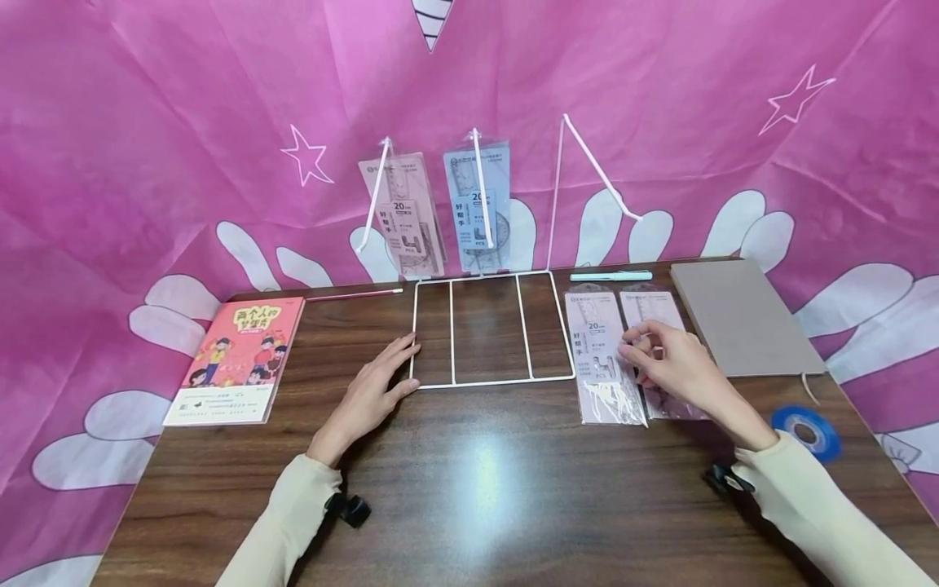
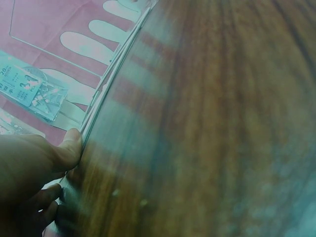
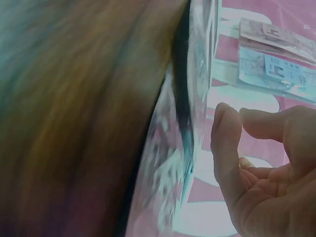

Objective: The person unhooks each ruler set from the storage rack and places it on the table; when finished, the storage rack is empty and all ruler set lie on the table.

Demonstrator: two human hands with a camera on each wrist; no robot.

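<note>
A white wire rack (image 1: pixel 452 334) has its base flat on the brown table, with three upright hooks at its back. My left hand (image 1: pixel 372 391) rests at the rack's left side, its thumb at the front corner. Two clear packs of rulers with pink cards, the left pack (image 1: pixel 592 314) and the right pack (image 1: pixel 653 303), lie right of the rack. Over them is my right hand (image 1: pixel 671 359), thumb and index fingertips close together with nothing between them in the right wrist view. Pink packs (image 1: pixel 403 204) hang on the left hook, and a blue pack (image 1: pixel 462 179) on the middle one.
A red book (image 1: pixel 235 350) and a pencil (image 1: pixel 355 294) lie at the left. A light green pen (image 1: pixel 611 276) is behind the loose packs. To the right are a grey notebook (image 1: pixel 744 318) and a roll of blue tape (image 1: pixel 788 420). Pink cloth (image 1: pixel 220 98) hangs behind the table.
</note>
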